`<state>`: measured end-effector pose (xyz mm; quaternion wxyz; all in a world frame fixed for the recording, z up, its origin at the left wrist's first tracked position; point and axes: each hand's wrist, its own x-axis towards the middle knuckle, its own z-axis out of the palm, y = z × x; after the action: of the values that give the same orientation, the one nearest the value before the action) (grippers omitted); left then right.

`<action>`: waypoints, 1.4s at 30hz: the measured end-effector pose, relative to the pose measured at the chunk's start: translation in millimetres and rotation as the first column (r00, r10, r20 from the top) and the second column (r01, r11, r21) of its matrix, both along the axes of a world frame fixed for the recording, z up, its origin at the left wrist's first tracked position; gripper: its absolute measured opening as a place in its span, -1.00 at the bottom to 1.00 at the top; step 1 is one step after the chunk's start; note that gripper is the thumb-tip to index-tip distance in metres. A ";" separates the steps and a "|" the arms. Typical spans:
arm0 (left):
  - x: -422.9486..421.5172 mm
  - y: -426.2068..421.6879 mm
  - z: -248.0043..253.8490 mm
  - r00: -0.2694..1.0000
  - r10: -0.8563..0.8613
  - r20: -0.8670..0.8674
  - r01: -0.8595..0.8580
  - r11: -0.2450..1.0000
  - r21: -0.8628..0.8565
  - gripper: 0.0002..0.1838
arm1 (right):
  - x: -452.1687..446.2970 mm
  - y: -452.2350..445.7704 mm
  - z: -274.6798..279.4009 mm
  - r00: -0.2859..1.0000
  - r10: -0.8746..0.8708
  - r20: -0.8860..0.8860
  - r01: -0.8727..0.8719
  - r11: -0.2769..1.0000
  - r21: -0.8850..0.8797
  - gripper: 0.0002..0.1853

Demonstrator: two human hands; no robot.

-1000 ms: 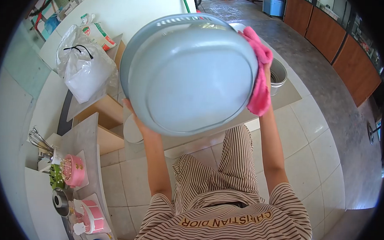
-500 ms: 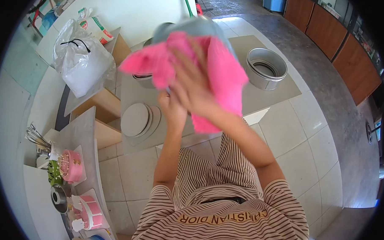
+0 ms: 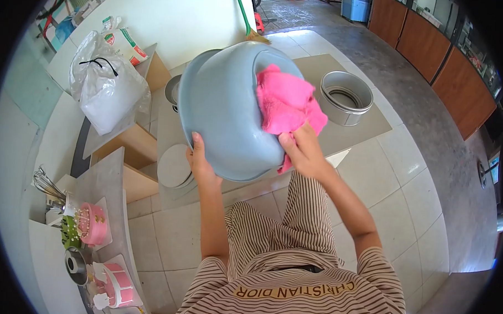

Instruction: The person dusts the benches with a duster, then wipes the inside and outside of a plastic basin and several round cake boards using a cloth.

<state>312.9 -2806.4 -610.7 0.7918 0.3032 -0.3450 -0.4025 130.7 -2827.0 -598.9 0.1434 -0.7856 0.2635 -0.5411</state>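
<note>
A large grey-blue plastic basin (image 3: 220,100) is held up on its side, its bottom turned to the right. My left hand (image 3: 202,162) grips the rim at the near left, thumb on the outer wall and the other fingers hidden behind it. In my right hand (image 3: 306,150) is a bunched pink cloth (image 3: 286,100), pressed against the basin's bottom. My right fingers are closed round the cloth and partly covered by it.
Round metal cake tins (image 3: 346,98) stand on the low table (image 3: 369,119) at right. White round boards (image 3: 175,165) lie at left. A plastic bag (image 3: 112,91) rests on a shelf; pink cakes (image 3: 93,223) and whisks (image 3: 48,184) are at far left. A broom (image 3: 249,29) leans behind.
The basin, mostly hidden behind the cloth before, has turned and now shows its outer side. My right hand and the cloth moved right onto its bottom; my left hand shifted left along the rim.
</note>
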 end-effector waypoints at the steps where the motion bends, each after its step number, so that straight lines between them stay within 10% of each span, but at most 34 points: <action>1: 0.9 1.0 -2.3 1.000 -0.001 -0.019 0.001 1.000 0.024 -0.47 | 0.0 -4.0 5.1 1.000 -0.002 0.009 0.002 1.000 0.004 -0.64; 4: 1.8 12.6 -3.8 0.993 -0.098 0.063 0.100 0.995 -0.021 -0.46 | -9.4 -49.3 28.4 0.968 -0.227 -0.109 0.202 0.958 -0.202 -0.66; 9: 12.1 15.7 -7.4 0.997 -0.078 -0.014 0.078 0.996 -0.038 -0.48 | -25.5 -37.5 -20.5 0.996 0.007 -0.091 0.022 0.947 0.321 -0.69; 15: -1.6 6.2 -16.4 0.992 -0.110 -0.058 0.112 0.993 0.043 -0.50 | -9.5 0.5 7.2 0.983 0.131 -0.130 -0.135 0.991 -0.024 -0.70; 18: -7.5 18.0 -18.4 0.987 -0.139 -0.075 0.140 0.990 0.006 -0.48 | -20.7 -43.8 19.4 0.954 -0.152 -0.257 0.146 0.988 -0.042 -0.70; 24: 8.9 15.6 -18.6 0.980 -0.154 -0.124 0.145 0.986 -0.077 -0.45 | -26.7 -18.2 -71.7 0.991 0.018 0.134 -0.080 0.874 0.478 -0.68; 26: 11.0 7.6 -22.9 0.985 -0.131 -0.115 0.126 0.991 -0.052 -0.41 | -5.6 11.6 -54.1 0.916 0.242 0.321 -0.344 0.884 0.315 -0.69; 30: -4.4 15.1 -26.5 0.995 0.014 0.103 -0.032 0.983 0.178 -0.40 | 4.9 0.2 45.5 0.964 -0.044 -0.262 -0.049 0.940 -0.337 -0.75; 32: -5.6 24.4 -26.9 0.986 -0.002 0.167 -0.034 0.977 0.212 -0.40 | 10.9 -38.5 56.2 0.982 -0.051 -0.179 -0.009 0.948 -0.318 -0.76; 34: 0.5 35.2 -30.9 0.950 -0.041 0.309 -0.009 0.987 0.159 -0.49 | 0.6 -74.3 49.5 0.971 0.128 0.201 -0.180 0.946 0.270 -0.72; 38: 3.8 48.3 -15.2 0.980 0.105 0.169 -0.104 0.994 -0.014 -0.52 | -35.6 -125.1 -20.1 0.872 0.072 0.484 -0.349 0.784 0.513 -0.49; 40: 10.0 39.1 -7.7 0.999 0.033 -0.026 -0.036 0.992 -0.118 -0.56 | -35.3 -112.0 -62.0 0.971 0.058 0.231 -0.089 0.988 0.126 -0.46; 42: -0.7 21.3 -7.4 0.994 0.082 -0.072 -0.093 0.981 -0.171 -0.55 | -3.3 -100.6 -100.6 0.833 0.049 0.551 -0.270 0.905 0.328 -0.43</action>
<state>312.2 -2785.1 -618.1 0.8430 0.2344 -0.3394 -0.3452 127.4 -2927.6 -699.5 0.4106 -0.5797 0.2484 -0.6585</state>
